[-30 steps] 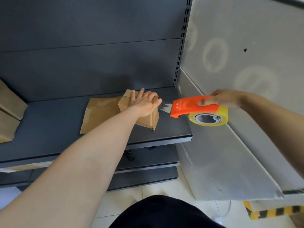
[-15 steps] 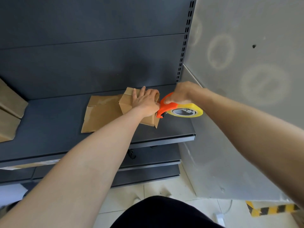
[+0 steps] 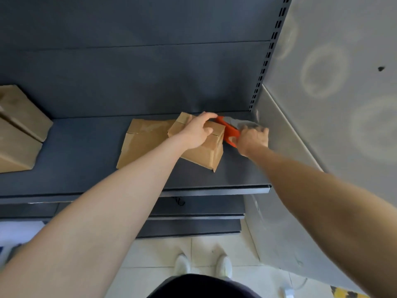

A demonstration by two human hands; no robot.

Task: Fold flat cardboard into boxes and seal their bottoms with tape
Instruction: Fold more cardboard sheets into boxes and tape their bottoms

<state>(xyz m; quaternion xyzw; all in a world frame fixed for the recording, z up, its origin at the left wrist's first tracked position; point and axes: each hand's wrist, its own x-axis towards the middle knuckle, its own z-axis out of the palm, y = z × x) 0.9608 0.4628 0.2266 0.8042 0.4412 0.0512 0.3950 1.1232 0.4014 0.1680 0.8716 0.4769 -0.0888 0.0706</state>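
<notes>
One box (image 3: pixel 204 153) is being worked on, sitting on a dark shelf (image 3: pixel 75 175) just right of the middle of the view. It is looking fully folded into shape. The left hand (image 3: pixel 196 133) is lying over its top, fingers (image 3: pixel 207 115) curling over the far edge and thumb pressing the top face, gripping the box to steady it.

At 3 o'clock of the box, touching its right side, the right hand (image 3: pixel 254 139) is holding an orange dispenser (image 3: pixel 231 132), its fingers wrapped tight round the handle. The hand is blurring, and the tape roll is hiding behind it. Judging from this, the sealing of this box is under way and not finished. Whether any tape is already sticking to the cardboard cannot be told.

At 9 o'clock of the box, partly tucked beneath it, a flat sheet (image 3: pixel 141 143) is lying on the shelf, not yet folded, so at least one more box is waiting to be made.

At the far 9 o'clock edge of the view, two more boxes (image 3: pixel 17 147) are resting one on the other, well apart from the hands. They are appearing already formed; their bottoms are not showing.
</notes>
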